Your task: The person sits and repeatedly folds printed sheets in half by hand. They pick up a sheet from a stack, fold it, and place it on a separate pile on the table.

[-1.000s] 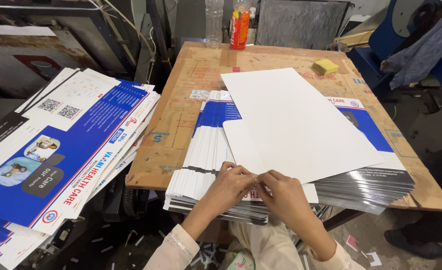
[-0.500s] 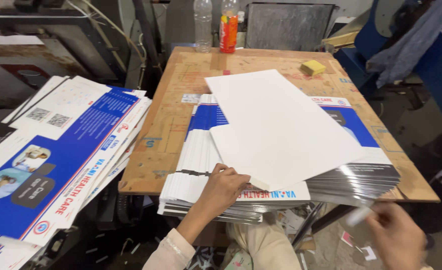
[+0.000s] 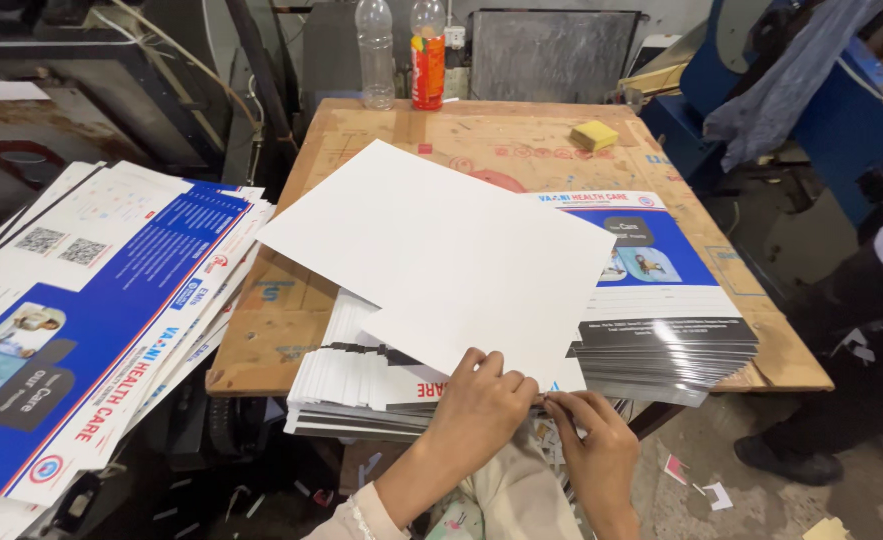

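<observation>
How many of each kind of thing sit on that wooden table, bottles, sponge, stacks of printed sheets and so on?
Bottles: 2, a clear bottle and an orange bottle
Yellow sponge: 1
Stack of printed sheets: 1
Blank white sheet, touched by both hands: 1
Total: 5

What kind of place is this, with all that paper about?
Probably a print shop or finishing workshop: stacks of printed blue-and-white sheets on a worn wooden table, another printed pile alongside, and blue machinery behind.
</observation>
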